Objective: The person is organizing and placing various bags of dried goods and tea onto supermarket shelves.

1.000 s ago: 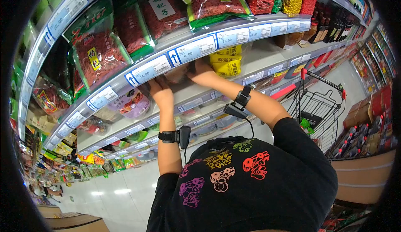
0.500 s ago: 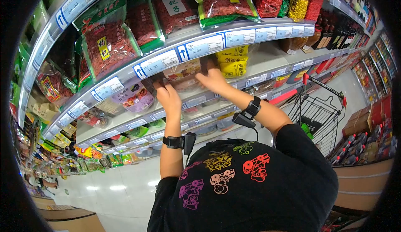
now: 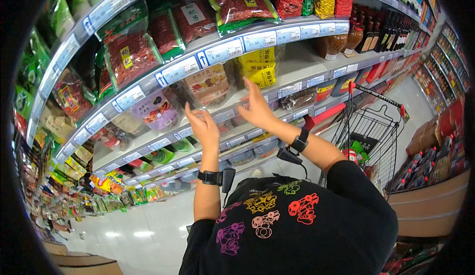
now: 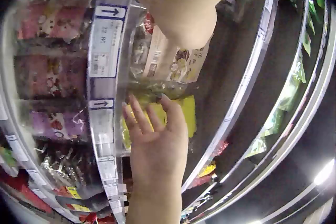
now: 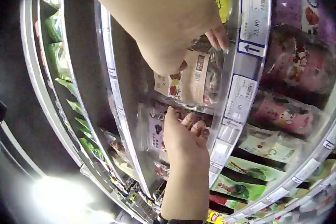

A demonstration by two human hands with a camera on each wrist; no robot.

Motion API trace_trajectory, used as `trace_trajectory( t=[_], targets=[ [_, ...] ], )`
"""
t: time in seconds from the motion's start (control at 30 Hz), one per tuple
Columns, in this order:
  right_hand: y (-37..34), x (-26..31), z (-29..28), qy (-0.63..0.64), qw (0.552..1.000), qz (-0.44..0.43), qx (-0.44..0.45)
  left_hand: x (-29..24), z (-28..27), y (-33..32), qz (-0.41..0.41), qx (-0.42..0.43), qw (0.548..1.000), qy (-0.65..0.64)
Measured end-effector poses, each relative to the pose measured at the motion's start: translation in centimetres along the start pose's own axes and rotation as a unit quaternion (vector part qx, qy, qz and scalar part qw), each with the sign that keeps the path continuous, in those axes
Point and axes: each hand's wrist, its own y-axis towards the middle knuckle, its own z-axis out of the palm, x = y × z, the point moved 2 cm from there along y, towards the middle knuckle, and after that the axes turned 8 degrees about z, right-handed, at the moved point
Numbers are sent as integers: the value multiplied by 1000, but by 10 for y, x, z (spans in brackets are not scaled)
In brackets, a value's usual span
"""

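Observation:
A tan-brown printed food bag (image 3: 207,84) stands at the front of the lower shelf, behind the overhanging price rail. My left hand (image 3: 204,126) hovers just in front of its lower left side, fingers loosely bent and holding nothing. To the bag's right, my right hand (image 3: 258,108) has its fingers spread, close to a yellow bag (image 3: 260,67). A purple bag (image 3: 157,111) stands on the left. The right wrist view shows the tan bag between both hands, with the left hand (image 5: 186,140) overlapping the purple bag. In the left wrist view, the right hand (image 4: 160,142) overlaps the yellow bag.
Bags of red dried berries (image 3: 133,57) fill the shelf above, over a price rail (image 3: 217,55) that juts forward. A wire shopping cart (image 3: 368,136) with goods inside stands at the right. Brown-filled jars (image 3: 332,45) and dark bottles (image 3: 381,35) stand farther along the shelves.
Both hands were reaching in under the rail, then held the tan bag at its sides. Now they have let go and drawn back toward the body, leaving the bag standing on the shelf.

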Motion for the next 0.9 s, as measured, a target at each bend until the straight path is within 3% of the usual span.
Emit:
trace_trajectory(
  t=[0.1,0.13,0.2,0.27,0.33,0.43,0.47,0.5,0.53,0.63,0.7,0.73,0.83,0.87,0.9],
  targets=[
    [-35,-22,3,-1,1000,-22,17,0,-10,-41,-1,49,999,4],
    [-50,-23,4,10,1000,3,18,1,-13,-61,-2,71,997,12],
    [-79,-38,10,61,997,33,39,6,-21,-105,-89,116,989,28],
    [-112,-64,22,95,991,83,52,43,-30,-157,-88,170,980,55],
    [-156,-103,39,78,986,135,57,67,-46,-205,-183,230,956,12],
    [-223,-203,77,63,971,208,98,107,-89,-274,-350,329,877,-14],
    [-236,-199,77,108,919,353,140,123,-110,-300,-392,355,847,-51],
    [-248,-194,77,141,843,487,183,122,-134,-315,-503,334,795,-54],
    [-261,-203,83,129,823,508,220,123,-161,-334,-607,302,732,-65],
    [-309,-269,130,61,718,619,311,140,-259,-397,-688,165,704,-65],
    [-329,-246,151,80,742,598,293,166,-320,-441,-703,57,705,-73],
    [-337,-238,168,119,720,620,290,167,-351,-461,-710,-4,700,-76],
    [-372,-243,254,40,582,731,353,138,-429,-489,-686,-188,687,-149],
    [-380,-223,285,-32,587,702,403,117,-458,-487,-665,-208,704,-139],
    [-399,-256,332,-62,553,711,430,112,-487,-506,-666,-258,686,-140]
  ],
)
